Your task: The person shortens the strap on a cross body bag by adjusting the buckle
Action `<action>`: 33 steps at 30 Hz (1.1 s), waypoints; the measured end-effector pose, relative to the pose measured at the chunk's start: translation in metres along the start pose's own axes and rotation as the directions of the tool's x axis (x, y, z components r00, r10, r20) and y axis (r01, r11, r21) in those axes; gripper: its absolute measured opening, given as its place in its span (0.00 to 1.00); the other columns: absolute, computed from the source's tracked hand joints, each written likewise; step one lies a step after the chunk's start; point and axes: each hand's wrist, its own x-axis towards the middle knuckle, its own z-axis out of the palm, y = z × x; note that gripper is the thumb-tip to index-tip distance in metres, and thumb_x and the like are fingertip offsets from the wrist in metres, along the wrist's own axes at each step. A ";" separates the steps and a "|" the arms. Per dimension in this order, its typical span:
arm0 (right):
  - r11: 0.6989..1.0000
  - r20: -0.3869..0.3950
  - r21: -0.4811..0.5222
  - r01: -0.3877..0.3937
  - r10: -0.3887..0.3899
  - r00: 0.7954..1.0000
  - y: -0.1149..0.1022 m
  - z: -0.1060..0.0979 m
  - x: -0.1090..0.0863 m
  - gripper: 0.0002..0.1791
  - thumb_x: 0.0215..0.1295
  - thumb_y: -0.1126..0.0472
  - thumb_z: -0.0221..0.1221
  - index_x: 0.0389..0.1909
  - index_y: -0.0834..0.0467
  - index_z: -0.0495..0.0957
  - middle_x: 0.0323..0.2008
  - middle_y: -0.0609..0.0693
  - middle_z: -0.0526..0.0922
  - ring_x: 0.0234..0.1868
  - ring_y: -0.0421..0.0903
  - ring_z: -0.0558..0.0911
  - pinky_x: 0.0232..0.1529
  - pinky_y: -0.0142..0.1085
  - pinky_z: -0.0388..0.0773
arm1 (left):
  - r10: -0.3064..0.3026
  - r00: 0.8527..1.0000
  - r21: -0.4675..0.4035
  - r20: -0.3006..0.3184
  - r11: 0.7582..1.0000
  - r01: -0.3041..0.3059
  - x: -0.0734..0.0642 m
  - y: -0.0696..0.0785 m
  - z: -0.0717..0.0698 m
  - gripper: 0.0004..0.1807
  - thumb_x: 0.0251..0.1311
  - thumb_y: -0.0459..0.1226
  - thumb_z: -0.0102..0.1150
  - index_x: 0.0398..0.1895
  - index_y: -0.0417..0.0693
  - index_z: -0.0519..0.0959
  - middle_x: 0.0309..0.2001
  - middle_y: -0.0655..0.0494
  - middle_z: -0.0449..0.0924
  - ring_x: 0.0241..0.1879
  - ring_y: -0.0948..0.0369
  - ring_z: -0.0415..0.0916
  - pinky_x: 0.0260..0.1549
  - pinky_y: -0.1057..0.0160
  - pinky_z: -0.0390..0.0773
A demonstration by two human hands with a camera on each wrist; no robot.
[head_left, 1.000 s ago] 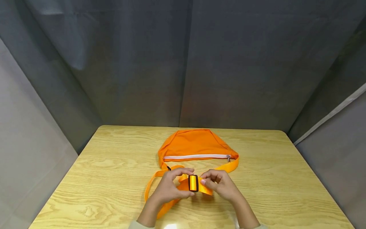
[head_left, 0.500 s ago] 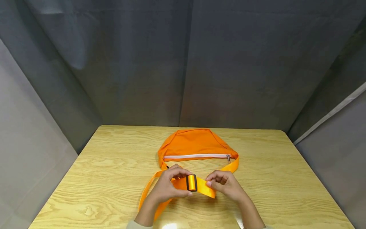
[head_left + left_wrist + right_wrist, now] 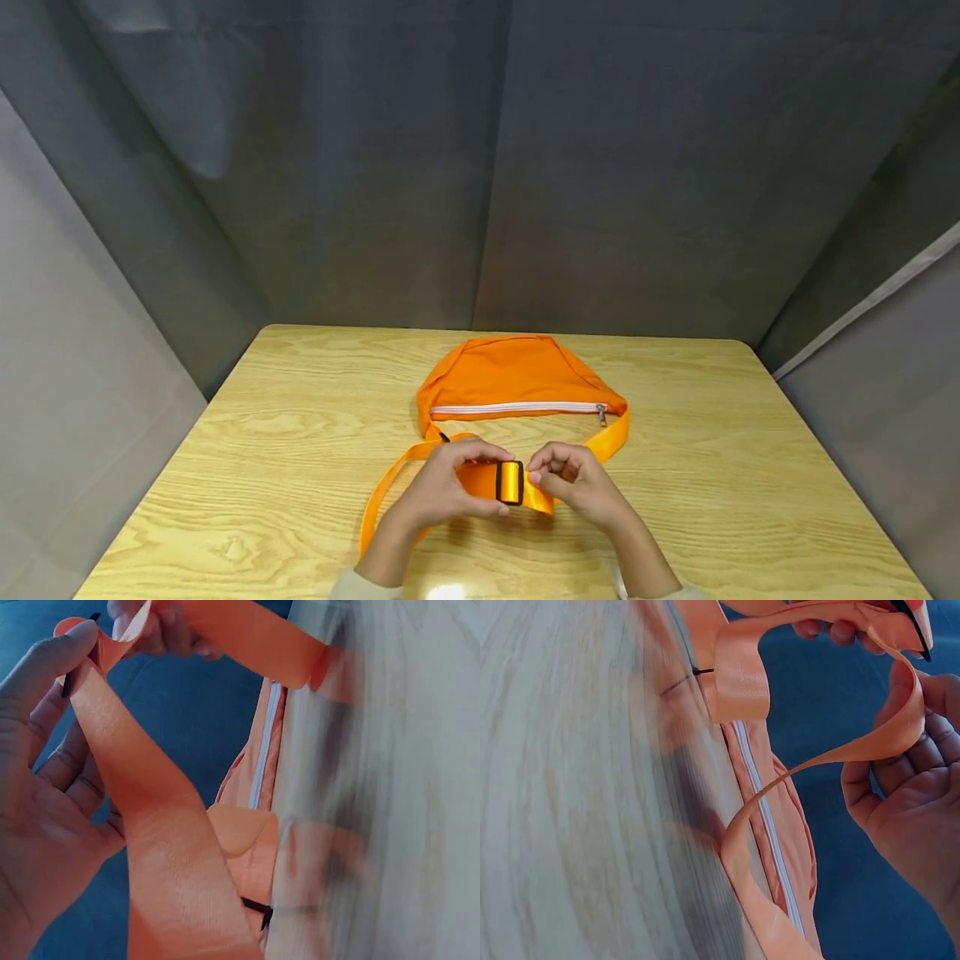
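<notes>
An orange waist bag (image 3: 521,371) lies flat at the back of the table, its white zipper (image 3: 517,408) facing me. In front of it, my left hand (image 3: 438,490) holds a black slide buckle (image 3: 498,485) by its edges between thumb and fingers. The orange strap (image 3: 538,498) passes through that buckle. My right hand (image 3: 587,488) pinches the strap just right of the buckle, thumb against the fingers. In the left wrist view a wide length of strap (image 3: 161,817) hangs down from the buckle. The right wrist view has strap (image 3: 900,731) curving across the right fingers.
A strap loop (image 3: 378,500) trails left of my left hand. Another black fitting (image 3: 445,437) sits near the bag's left corner. The wood-grain table (image 3: 742,483) extends to both sides, with dark curtains (image 3: 600,167) behind it.
My right hand moved right along the strap, then back left near the buckle. The left hand shifted only slightly, still holding the buckle. The strap loop at the left has spread outward.
</notes>
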 end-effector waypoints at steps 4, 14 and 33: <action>0.999 -0.014 -0.006 -0.048 0.048 0.999 0.000 -0.001 -0.002 0.05 0.63 0.72 0.54 0.38 0.70 0.74 0.30 0.53 0.77 0.27 0.39 0.74 0.26 0.31 0.73 | 0.022 1.000 0.021 -0.006 1.000 -0.022 0.000 -0.003 -0.003 0.28 0.38 0.35 0.77 0.49 0.53 0.79 0.43 0.61 0.79 0.42 0.61 0.75 0.44 0.58 0.74; 0.999 0.015 0.010 -0.035 0.035 0.999 -0.002 -0.001 -0.004 0.05 0.63 0.73 0.54 0.38 0.71 0.74 0.29 0.52 0.77 0.25 0.37 0.73 0.25 0.29 0.72 | -0.062 0.998 -0.007 -0.015 0.998 0.062 0.002 0.016 -0.002 0.27 0.36 0.26 0.75 0.44 0.44 0.79 0.42 0.54 0.79 0.40 0.58 0.76 0.40 0.54 0.77; 1.000 0.024 0.004 0.024 -0.024 0.999 0.000 -0.009 -0.003 0.05 0.63 0.74 0.52 0.38 0.71 0.75 0.26 0.52 0.77 0.22 0.35 0.70 0.20 0.28 0.69 | 0.020 0.998 -0.028 -0.059 0.999 -0.021 0.002 0.025 0.001 0.25 0.34 0.24 0.75 0.42 0.39 0.79 0.40 0.51 0.81 0.38 0.58 0.77 0.39 0.55 0.77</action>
